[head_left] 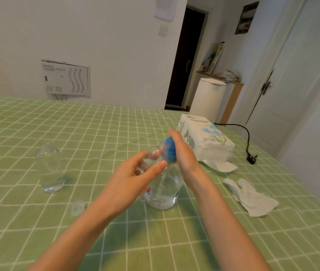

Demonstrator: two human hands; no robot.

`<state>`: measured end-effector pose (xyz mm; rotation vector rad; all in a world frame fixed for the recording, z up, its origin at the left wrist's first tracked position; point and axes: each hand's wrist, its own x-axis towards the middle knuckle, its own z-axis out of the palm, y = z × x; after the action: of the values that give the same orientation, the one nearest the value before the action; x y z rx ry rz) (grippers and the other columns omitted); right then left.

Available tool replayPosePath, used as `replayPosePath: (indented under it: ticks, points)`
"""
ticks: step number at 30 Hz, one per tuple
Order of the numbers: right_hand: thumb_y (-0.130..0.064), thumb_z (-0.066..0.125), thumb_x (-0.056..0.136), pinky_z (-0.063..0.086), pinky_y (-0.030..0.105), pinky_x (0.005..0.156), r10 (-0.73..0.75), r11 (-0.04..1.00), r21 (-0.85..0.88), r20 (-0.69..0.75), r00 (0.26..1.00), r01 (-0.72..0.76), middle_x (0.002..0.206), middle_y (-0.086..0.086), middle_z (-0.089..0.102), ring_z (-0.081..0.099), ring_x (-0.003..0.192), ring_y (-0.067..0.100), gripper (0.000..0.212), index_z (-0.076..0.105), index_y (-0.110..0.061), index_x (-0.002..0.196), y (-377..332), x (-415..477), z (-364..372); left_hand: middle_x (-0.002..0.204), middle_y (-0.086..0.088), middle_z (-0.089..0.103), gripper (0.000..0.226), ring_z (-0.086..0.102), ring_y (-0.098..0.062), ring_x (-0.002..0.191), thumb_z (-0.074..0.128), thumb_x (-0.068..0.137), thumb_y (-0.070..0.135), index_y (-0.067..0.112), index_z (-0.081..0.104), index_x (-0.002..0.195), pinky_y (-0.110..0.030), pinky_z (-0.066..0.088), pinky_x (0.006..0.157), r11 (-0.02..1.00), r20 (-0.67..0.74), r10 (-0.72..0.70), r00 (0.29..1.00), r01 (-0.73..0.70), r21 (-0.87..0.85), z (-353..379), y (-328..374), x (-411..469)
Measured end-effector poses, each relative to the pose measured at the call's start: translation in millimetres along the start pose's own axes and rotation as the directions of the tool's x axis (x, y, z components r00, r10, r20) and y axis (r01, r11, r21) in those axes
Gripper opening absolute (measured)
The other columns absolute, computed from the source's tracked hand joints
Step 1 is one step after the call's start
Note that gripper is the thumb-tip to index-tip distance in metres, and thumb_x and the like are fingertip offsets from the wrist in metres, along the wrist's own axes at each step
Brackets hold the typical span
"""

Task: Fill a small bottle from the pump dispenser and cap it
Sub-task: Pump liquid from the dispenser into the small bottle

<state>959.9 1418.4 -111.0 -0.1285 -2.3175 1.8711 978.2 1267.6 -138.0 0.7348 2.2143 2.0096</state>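
Centre frame: left hand (133, 178) grip holds tilted small bottle (155, 153) at pump dispenser (165, 192) nozzle; right hand (182, 151), grip flat, presses. Risk: misaligned mouth, spill.

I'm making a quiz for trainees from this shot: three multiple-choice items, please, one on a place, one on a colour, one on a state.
1. The tissue pack lies: A) right of the pump dispenser B) left of it C) on the floor.
2. The pump head is: A) red B) blue C) black.
3. The small bottle is: A) standing on the table B) lying down C) held in the left hand.
Answers: A, it sits on the dispenser's right side; B, plainly blue; C, the hand grips it at the pump.
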Motion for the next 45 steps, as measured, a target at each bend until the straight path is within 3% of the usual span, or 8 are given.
replayPosePath:
  ticks: [3,10,13,16,27,32,41,45]
  points:
    - [-0.048,0.043,0.091,0.048,0.035,0.082,0.036,0.996,-0.084,0.032,0.999,-0.034,0.083,0.009,0.066,0.057,0.078,0.020,0.045,0.065,-0.012,0.076,-10.3,3.4,-6.6,0.066,0.008,0.054,0.045,0.053,-0.005,0.048,0.060,0.063,0.061,0.038,0.063,0.101,-0.019,0.046,0.054,1.000,-0.009,-0.013,1.000,0.013,-0.008,1.3,3.2,0.6]
    - [-0.044,0.037,0.093,0.045,0.032,0.072,0.087,0.942,-0.324,-0.030,0.996,-0.092,0.065,0.002,0.073,0.066,0.068,0.016,0.044,0.064,-0.013,0.076,-71.1,32.6,-12.4,0.065,0.003,0.062,0.049,0.052,-0.007,0.045,0.065,0.058,0.058,0.019,0.062,0.087,-0.018,0.047,0.049,0.997,-0.081,-0.032,0.996,0.026,-0.071,4.0,5.5,-2.2]
    - [-0.046,0.030,0.096,0.039,0.029,0.064,0.177,0.806,-0.577,0.022,0.984,-0.132,0.081,0.006,0.073,0.065,0.080,0.020,0.050,0.066,-0.012,0.085,-75.2,42.2,1.5,0.068,-0.004,0.066,0.048,0.054,-0.008,0.046,0.064,0.057,0.058,0.021,0.065,0.086,-0.017,0.046,0.048,0.996,-0.097,-0.018,0.995,0.010,-0.089,4.6,5.7,-2.9]
    - [-0.047,0.026,0.098,0.033,0.026,0.056,0.203,0.700,-0.705,0.041,0.978,-0.116,0.101,0.010,0.073,0.058,0.071,0.016,0.058,0.069,-0.008,0.099,-66.5,45.9,9.6,0.070,-0.006,0.067,0.043,0.057,-0.009,0.049,0.064,0.055,0.061,0.030,0.068,0.085,-0.015,0.046,0.047,0.994,-0.106,-0.011,0.994,-0.001,-0.109,4.4,4.0,-2.8]
    - [-0.052,0.025,0.096,0.037,0.035,0.066,0.244,0.708,-0.690,0.043,0.969,-0.148,0.106,0.007,0.066,0.055,0.078,0.017,0.060,0.071,-0.013,0.096,-54.0,49.4,7.7,0.075,-0.015,0.065,0.040,0.055,-0.009,0.048,0.064,0.055,0.062,0.036,0.070,0.084,-0.015,0.046,0.048,0.990,-0.107,-0.019,0.994,0.004,-0.139,6.2,4.9,-4.6]
    - [-0.052,0.028,0.096,0.038,0.034,0.070,0.247,0.715,-0.685,0.061,0.967,-0.139,0.116,0.010,0.063,0.059,0.095,0.025,0.058,0.070,-0.013,0.089,-44.3,50.3,9.3,0.071,-0.015,0.065,0.034,0.054,-0.006,0.045,0.063,0.059,0.059,0.038,0.070,0.084,-0.016,0.047,0.048,0.994,-0.081,-0.019,0.997,0.010,-0.107,5.7,3.8,-8.3]
    - [-0.050,0.029,0.097,0.034,0.026,0.059,0.212,0.698,-0.710,0.072,0.975,-0.100,0.112,0.013,0.068,0.060,0.103,0.027,0.059,0.071,-0.009,0.101,-39.5,50.2,10.7,0.060,-0.010,0.060,0.033,0.052,-0.011,0.044,0.062,0.056,0.059,0.037,0.070,0.080,-0.017,0.049,0.047,0.992,-0.094,-0.038,0.995,0.026,-0.123,9.8,5.6,-11.5]
    - [-0.049,0.031,0.098,0.035,0.025,0.057,0.186,0.704,-0.707,0.087,0.979,-0.071,0.108,0.015,0.070,0.062,0.094,0.027,0.057,0.068,-0.007,0.105,-53.9,51.0,8.6,0.058,-0.006,0.058,0.043,0.054,-0.014,0.045,0.062,0.056,0.059,0.028,0.071,0.084,-0.017,0.048,0.047,0.988,-0.122,-0.044,0.992,0.026,-0.153,12.1,9.0,-9.4]
